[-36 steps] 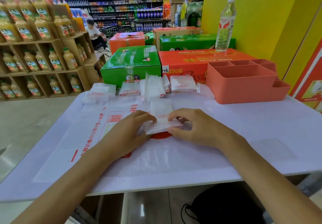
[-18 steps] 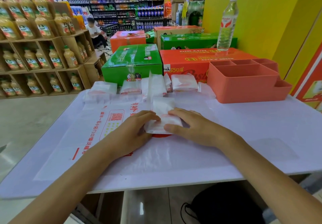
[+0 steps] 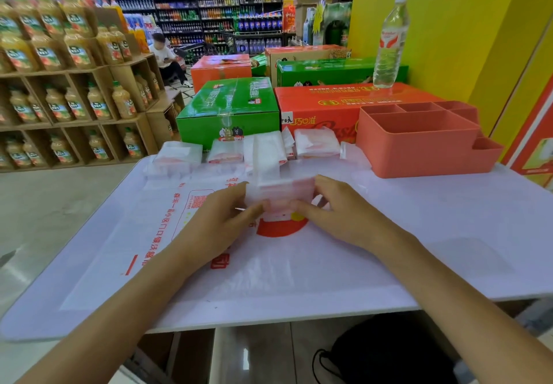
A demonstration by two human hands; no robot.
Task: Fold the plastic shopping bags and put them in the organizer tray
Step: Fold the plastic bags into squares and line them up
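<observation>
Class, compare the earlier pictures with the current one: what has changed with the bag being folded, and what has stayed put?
Both hands, left hand and right hand, have lifted the near edge of the folded bag off the table, tipping it upright; before, it lay flat under their fingers. The folded bags behind and the empty organizer tray are unchanged.

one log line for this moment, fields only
step: folding | both hands: left hand, right hand grip bag | tray: no bags seen inside
</observation>
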